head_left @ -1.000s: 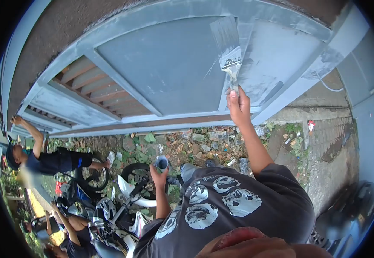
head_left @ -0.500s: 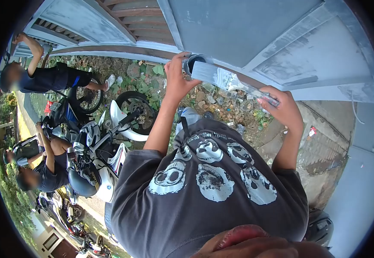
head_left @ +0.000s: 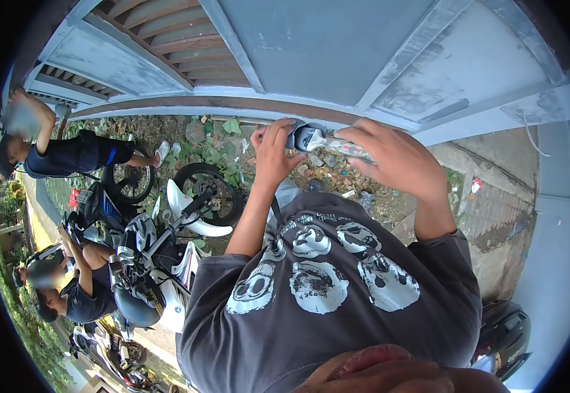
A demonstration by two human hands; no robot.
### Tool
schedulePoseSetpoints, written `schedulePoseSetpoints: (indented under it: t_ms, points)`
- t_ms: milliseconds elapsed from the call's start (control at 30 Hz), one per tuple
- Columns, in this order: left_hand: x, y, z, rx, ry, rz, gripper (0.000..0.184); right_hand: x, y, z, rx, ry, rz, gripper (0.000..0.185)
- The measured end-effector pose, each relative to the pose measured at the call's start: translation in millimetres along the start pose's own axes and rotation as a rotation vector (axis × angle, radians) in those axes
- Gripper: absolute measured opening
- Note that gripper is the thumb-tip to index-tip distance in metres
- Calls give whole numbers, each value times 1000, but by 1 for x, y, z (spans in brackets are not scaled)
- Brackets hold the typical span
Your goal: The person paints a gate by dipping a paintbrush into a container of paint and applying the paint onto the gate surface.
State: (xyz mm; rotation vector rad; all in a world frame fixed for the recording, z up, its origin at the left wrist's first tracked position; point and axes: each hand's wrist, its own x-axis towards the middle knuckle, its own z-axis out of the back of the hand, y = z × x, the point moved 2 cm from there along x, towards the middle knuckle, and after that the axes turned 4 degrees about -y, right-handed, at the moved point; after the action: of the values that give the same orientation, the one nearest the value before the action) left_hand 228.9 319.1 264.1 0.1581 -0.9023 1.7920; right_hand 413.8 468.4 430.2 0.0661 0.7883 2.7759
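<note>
My left hand (head_left: 274,156) is wrapped round a small dark paint cup (head_left: 293,139), tipped so that its mouth faces right. Blue-grey paint coats the cup's rim and inside. From the right, my right hand (head_left: 403,157) grips a paint-smeared paintbrush (head_left: 347,148) by its handle. The brush head sits in the mouth of the cup, so its bristles are mostly hidden. Just beyond both hands stands a blue-grey panelled wall (head_left: 318,52) with patchy paint on some panels.
Motorcycles (head_left: 167,262) are parked at the left. One person (head_left: 69,150) stands by the wall with a raised arm, and another person (head_left: 88,288) sits near the motorcycles. Plants and litter (head_left: 337,173) cover the ground below my hands. A dark helmet (head_left: 504,334) is at lower right.
My right hand has moved left toward the cup, bringing the brush head from beside the cup's mouth into it. The view has shifted slightly.
</note>
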Motion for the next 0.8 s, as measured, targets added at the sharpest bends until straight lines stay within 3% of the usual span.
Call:
schedulePoseSetpoints:
  t_ms: [33,67,167,200,300,533,667,800]
  points:
    - [-3,1,1,-28,-17,26,73,6,-1,-1,132,11,114,46]
    - [-6,3,2,-55,-37,54,73,10,3,0,128,10,130,46]
    - [-15,3,9,-73,-67,102,74,16,14,-15,615,-85,111,46]
    - [-16,3,11,-86,-73,127,74,19,12,-32,614,-78,125,46]
    - [-20,4,15,-68,-92,113,76,22,6,-73,436,-347,113,37]
    - [-23,4,18,-33,-56,108,77,18,2,-64,603,-245,-67,18]
    - [-22,0,11,-63,-47,61,74,13,1,-70,555,-334,68,16]
    - [-23,-8,8,-45,-46,51,71,12,1,-75,526,-269,-23,14]
